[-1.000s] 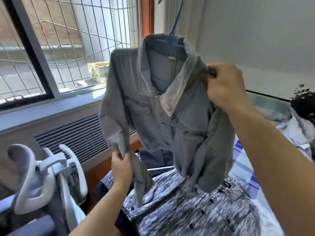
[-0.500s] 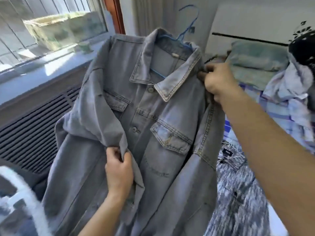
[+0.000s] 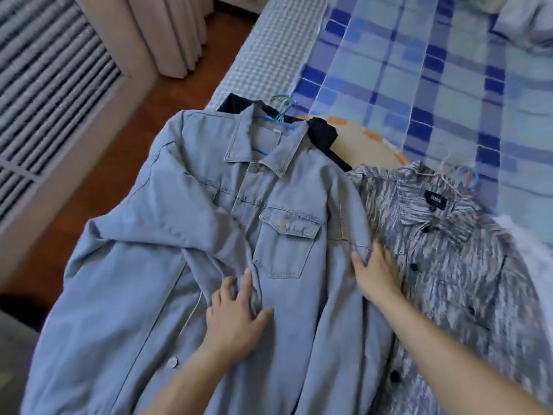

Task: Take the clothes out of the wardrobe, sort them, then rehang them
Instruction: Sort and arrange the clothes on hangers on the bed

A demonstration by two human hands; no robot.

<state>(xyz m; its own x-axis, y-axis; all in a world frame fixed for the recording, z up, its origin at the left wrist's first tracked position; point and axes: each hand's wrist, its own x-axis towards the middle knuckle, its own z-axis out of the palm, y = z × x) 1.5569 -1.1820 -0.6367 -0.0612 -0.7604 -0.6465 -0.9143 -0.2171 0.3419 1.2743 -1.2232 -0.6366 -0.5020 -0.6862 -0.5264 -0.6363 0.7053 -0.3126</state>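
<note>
A: Head view: left hand [image 3: 236, 316] spread flat, pressing the denim jacket [image 3: 209, 265]?

B: Yes. Right hand [image 3: 375, 274] pinches its side seam, beside the patterned shirt [image 3: 449, 265] (both on the bed [image 3: 419, 85]). Blue hanger [image 3: 278, 115] at the collar.

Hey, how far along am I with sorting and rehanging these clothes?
Done: the denim jacket and the patterned shirt are out of the wardrobe, lying on the bed, on hangers. In hand: your left hand lies flat on the jacket front, your right hand holds its edge. Left: the remaining sorting and all rehanging; no wardrobe is in view.
</note>
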